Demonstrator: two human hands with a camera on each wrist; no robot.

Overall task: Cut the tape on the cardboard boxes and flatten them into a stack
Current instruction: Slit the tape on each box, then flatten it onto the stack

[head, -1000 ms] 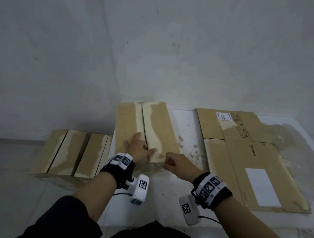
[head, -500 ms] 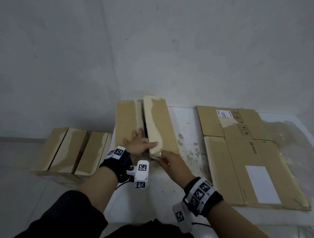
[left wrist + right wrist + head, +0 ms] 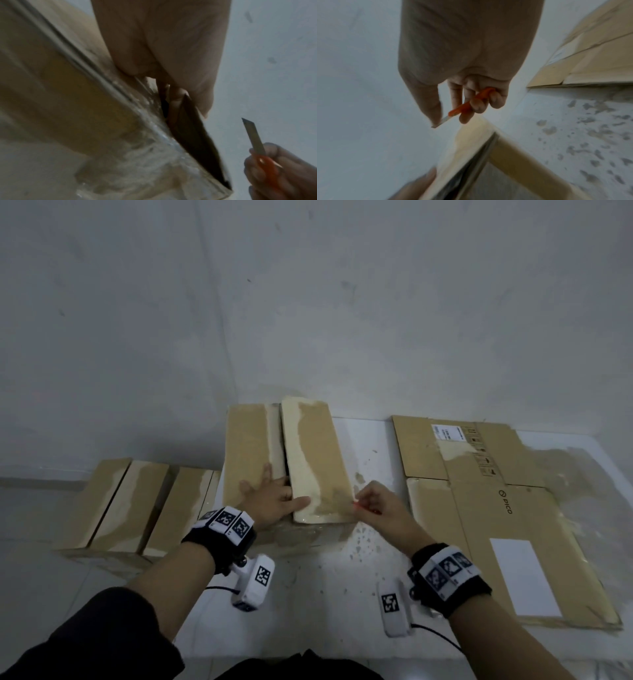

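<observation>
Two hands at a cardboard box, its right flap lifted.
Two taped boxes point(image 3: 137, 505) sit past the table's point(image 3: 308, 594) left edge. On the box point(image 3: 246, 446) at the table's back-left, the left hand point(image 3: 270, 503) has fingers tucked under the raised right flap point(image 3: 315, 463), thumb on top; the right hand point(image 3: 380, 506) just beside grips an orange cutter point(image 3: 471, 102), blade out. Flattened cardboard point(image 3: 496, 508) lies along the right edge.

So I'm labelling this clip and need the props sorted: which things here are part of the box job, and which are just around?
In the job:
- box on the table, right flap lifted by the left hand
- orange knife in the right hand
- flattened carton
- sealed boxes at left

Just around:
- white table
- wall
</observation>
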